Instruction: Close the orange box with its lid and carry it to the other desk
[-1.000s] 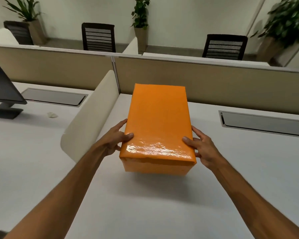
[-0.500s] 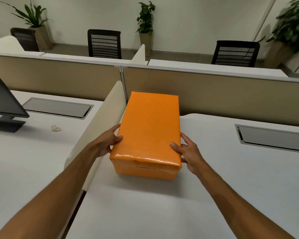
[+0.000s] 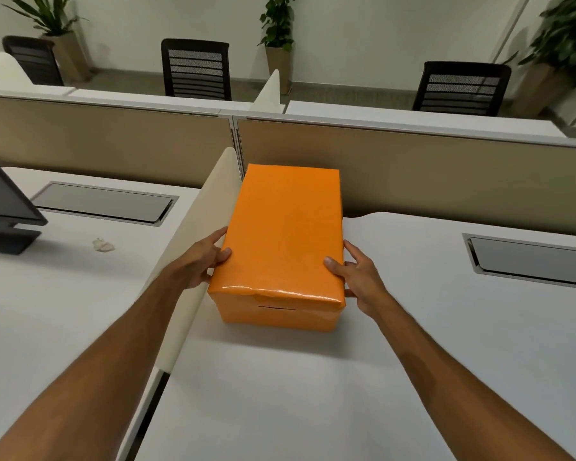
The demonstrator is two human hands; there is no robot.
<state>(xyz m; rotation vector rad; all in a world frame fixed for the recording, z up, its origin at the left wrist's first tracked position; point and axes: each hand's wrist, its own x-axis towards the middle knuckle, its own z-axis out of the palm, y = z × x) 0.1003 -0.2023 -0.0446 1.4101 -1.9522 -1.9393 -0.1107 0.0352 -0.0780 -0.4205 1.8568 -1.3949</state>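
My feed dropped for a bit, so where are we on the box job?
Done: the lid sits on the orange box, closed. In hand: the left hand and right hand grip its two sides near the front. It is low over the right desk, beside the cream divider; I cannot tell whether it rests there. Left: the carry to the other desk, or letting go if this is it.

Orange box (image 3: 281,234): glossy wrapping (wrinkled at the lid edge); desk (image 3: 413,327) matt white.
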